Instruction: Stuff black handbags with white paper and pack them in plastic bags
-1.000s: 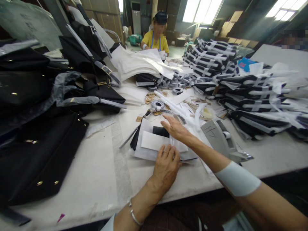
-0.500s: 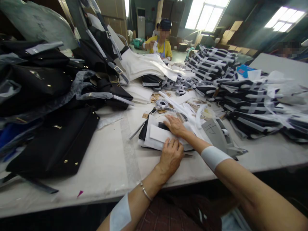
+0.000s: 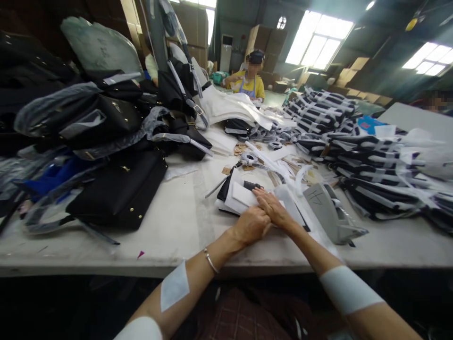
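Observation:
A black bag piece point(image 3: 225, 187) with white sheets around it lies on the table near the middle. On top is a white padded block point(image 3: 244, 194). My left hand point(image 3: 252, 225) is curled at the block's near right side, its fingers bent inward; what they grip is hidden. Just beyond it my right hand point(image 3: 273, 208) lies over the white sheets, fingers stretched out and pointing left, close against my left hand.
Black bags point(image 3: 120, 189) pile up at the left. A grey tape dispenser point(image 3: 327, 212) stands right of my hands. Behind it are stacked wrapped black straps point(image 3: 371, 165). Across the table sits a person in yellow point(image 3: 260, 87). The table's front edge point(image 3: 170, 269) runs below.
My left hand has closed from spread fingers into a curl. My right hand has come nearer to it and off the far part of the bag piece. The view has shifted left and up.

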Demonstrator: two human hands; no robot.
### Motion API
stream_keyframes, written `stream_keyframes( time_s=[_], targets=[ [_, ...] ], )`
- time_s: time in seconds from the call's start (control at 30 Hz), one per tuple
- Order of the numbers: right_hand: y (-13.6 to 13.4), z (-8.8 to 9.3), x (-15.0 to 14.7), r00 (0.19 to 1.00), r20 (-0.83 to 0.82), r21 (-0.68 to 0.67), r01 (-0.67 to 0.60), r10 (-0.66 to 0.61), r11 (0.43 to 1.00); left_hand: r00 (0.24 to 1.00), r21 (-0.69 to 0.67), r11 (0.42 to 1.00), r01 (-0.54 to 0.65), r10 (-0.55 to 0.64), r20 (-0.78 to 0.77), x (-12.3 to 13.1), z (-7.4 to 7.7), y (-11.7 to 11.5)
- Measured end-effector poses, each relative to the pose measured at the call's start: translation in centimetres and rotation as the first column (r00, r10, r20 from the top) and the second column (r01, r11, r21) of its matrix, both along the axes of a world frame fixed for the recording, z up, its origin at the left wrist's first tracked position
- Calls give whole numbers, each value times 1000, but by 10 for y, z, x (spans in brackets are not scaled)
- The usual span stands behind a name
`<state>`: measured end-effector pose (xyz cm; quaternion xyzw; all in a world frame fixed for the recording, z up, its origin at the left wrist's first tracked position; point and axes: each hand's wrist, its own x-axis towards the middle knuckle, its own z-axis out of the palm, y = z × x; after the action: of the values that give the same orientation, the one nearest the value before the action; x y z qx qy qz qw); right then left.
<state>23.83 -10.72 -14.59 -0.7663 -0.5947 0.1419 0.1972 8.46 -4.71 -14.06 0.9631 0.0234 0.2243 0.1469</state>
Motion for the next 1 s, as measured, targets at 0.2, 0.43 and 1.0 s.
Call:
stream_keyframes(
  time_s=[0.2,0.43,1.0],
  targets=[
    [5,-2,-5,986,165,-24,-17,21,1000,939,-108,945,-308,284,-195,-42,41,86],
    [-3,8,18,972,104,-42,-208,212,977,874,-121,884,-451,410,-262,-64,26,55],
    [-40,43,53,961,-259,-10,95,-94,995,705,-287,658,-696,552,-446,-12,38,97]
  ],
)
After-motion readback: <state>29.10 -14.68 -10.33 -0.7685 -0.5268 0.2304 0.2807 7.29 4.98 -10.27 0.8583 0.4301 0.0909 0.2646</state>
